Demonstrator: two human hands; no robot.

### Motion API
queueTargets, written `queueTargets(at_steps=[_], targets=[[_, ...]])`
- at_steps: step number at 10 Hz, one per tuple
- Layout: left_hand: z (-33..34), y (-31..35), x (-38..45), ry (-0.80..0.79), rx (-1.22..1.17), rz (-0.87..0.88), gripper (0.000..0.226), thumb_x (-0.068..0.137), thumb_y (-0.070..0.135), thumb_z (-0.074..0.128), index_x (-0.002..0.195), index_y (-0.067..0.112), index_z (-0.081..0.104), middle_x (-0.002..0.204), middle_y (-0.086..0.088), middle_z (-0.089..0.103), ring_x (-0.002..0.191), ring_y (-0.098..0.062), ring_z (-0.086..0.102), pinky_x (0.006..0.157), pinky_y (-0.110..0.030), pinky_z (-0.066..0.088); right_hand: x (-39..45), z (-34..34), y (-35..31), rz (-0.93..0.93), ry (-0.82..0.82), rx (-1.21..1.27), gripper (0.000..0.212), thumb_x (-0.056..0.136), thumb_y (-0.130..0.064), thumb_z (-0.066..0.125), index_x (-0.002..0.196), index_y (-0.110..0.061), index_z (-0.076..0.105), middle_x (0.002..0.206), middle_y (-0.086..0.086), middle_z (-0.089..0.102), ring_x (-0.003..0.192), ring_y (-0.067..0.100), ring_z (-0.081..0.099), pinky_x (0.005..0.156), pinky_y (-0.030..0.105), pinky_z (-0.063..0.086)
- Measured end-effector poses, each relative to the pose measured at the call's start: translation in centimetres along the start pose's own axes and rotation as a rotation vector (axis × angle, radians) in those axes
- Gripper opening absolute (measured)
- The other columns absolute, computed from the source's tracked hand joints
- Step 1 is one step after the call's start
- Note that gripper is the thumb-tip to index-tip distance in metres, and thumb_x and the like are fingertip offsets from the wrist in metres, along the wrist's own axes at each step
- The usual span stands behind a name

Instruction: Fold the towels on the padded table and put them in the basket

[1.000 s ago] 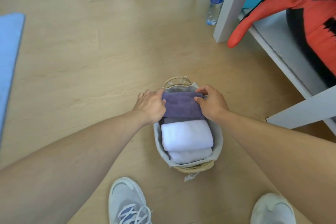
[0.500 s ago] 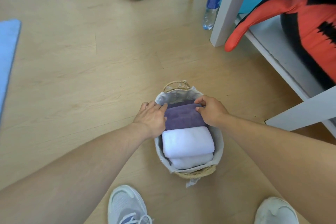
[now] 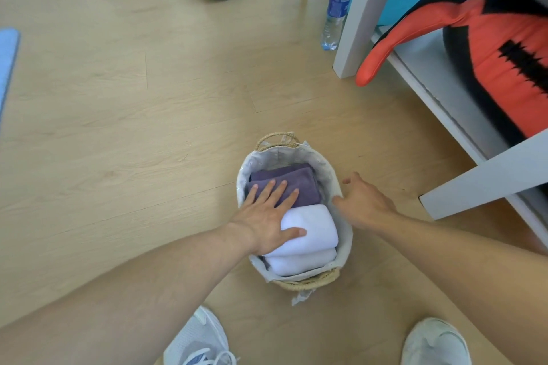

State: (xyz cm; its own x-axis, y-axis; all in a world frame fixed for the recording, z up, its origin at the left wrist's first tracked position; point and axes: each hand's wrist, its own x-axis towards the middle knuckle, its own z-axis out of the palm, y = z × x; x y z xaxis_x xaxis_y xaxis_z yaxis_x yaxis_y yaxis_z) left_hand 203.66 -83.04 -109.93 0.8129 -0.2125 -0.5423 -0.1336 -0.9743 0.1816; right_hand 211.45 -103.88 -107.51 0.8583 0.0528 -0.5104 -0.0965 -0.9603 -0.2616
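Your open left hand [image 3: 267, 218] presses flat on the purple towel [image 3: 292, 184] and white towel [image 3: 308, 231] inside the basket [image 3: 345, 234], your relaxed, empty right hand [image 3: 363, 201] at its three o'clock rim; pressing off-centre could tip it.

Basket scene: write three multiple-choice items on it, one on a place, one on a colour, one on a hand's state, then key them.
1. Where does the basket stand?
A. on the wooden floor
B. on the white shelf
C. on a chair

2. What colour is the folded towel at the basket's far end?
A. green
B. purple
C. yellow

3. How is the left hand?
A. closed in a fist
B. gripping the basket handle
C. flat on the towels

Key: 1 A, floorboards surround the basket. 2 B, the purple towel lies beyond the white towels. 3 C, straight fingers rest across both colours; the right hand hangs open beside the rim.
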Motion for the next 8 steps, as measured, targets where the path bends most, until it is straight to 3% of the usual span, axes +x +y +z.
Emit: queueTargets(at_steps=[1, 2, 3, 4, 6, 8], targets=[[-0.2, 0.7, 0.4, 0.021, 0.015, -0.018, 0.087, 0.095, 0.076, 0.023, 0.16, 0.031, -0.013, 0.168, 0.0, -0.021, 0.153, -0.022, -0.024, 0.123, -0.048, -0.016, -0.8, 0.3, 1.1, -0.028, -0.049, -0.088, 0.028, 0.09, -0.04, 0.052, 0.116, -0.03, 0.053, 0.118, 0.0, 0.066, 0.104, 0.027, 0.063, 0.084, 0.035, 0.05], [0.0, 2.2, 0.7, 0.06, 0.003, -0.031, 0.085, 0.096, 0.075, 0.022, 0.161, 0.03, -0.011, 0.169, 0.0, -0.018, 0.154, -0.023, -0.02, 0.124, -0.048, -0.013, -0.8, -0.2, 2.0, -0.023, -0.018, -0.152, 0.018, 0.093, -0.038, 0.051, 0.108, -0.029, 0.058, 0.11, -0.001, 0.066, 0.099, 0.025, 0.064, 0.079, 0.033, 0.049], [0.3, 5.2, 0.9, 0.069, -0.046, -0.02, 0.084, 0.097, 0.072, 0.023, 0.161, 0.029, -0.009, 0.169, -0.001, -0.015, 0.155, -0.023, -0.018, 0.125, -0.049, -0.008, -0.9, -1.6, 3.8, 0.044, -0.005, -0.182, 0.014, 0.093, -0.031, 0.055, 0.101, -0.022, 0.061, 0.098, 0.0, 0.065, 0.085, 0.022, 0.062, 0.062, 0.028, 0.042], [0.3, 8.5, 1.6, 0.058, -0.08, 0.032, 0.082, 0.098, 0.069, 0.026, 0.162, 0.027, -0.005, 0.17, -0.002, -0.011, 0.156, -0.024, -0.014, 0.126, -0.047, -0.004, -1.5, -2.9, 6.8, 0.091, 0.022, -0.183, 0.012, 0.092, -0.027, 0.056, 0.1, -0.019, 0.06, 0.093, -0.001, 0.061, 0.084, 0.022, 0.061, 0.06, 0.028, 0.041], [-0.4, 13.5, 2.5, -0.013, -0.053, 0.146, 0.079, 0.101, 0.065, 0.03, 0.162, 0.026, -0.002, 0.17, -0.002, -0.009, 0.157, -0.024, -0.01, 0.127, -0.042, 0.002, -2.2, -4.2, 11.6, 0.18, 0.048, -0.225, 0.027, 0.096, -0.03, 0.053, 0.119, -0.018, 0.059, 0.12, 0.005, 0.063, 0.109, 0.027, 0.062, 0.074, 0.032, 0.043], [-0.9, 14.4, 1.8, 0.036, -0.17, 0.128, 0.076, 0.102, 0.06, 0.035, 0.162, 0.024, 0.007, 0.171, 0.0, -0.002, 0.157, -0.021, -0.004, 0.127, -0.039, 0.002, -2.5, -4.0, 12.9, 0.175, 0.029, -0.151, 0.026, 0.095, -0.023, 0.051, 0.119, -0.018, 0.059, 0.121, 0.007, 0.063, 0.11, 0.03, 0.061, 0.078, 0.033, 0.048]])
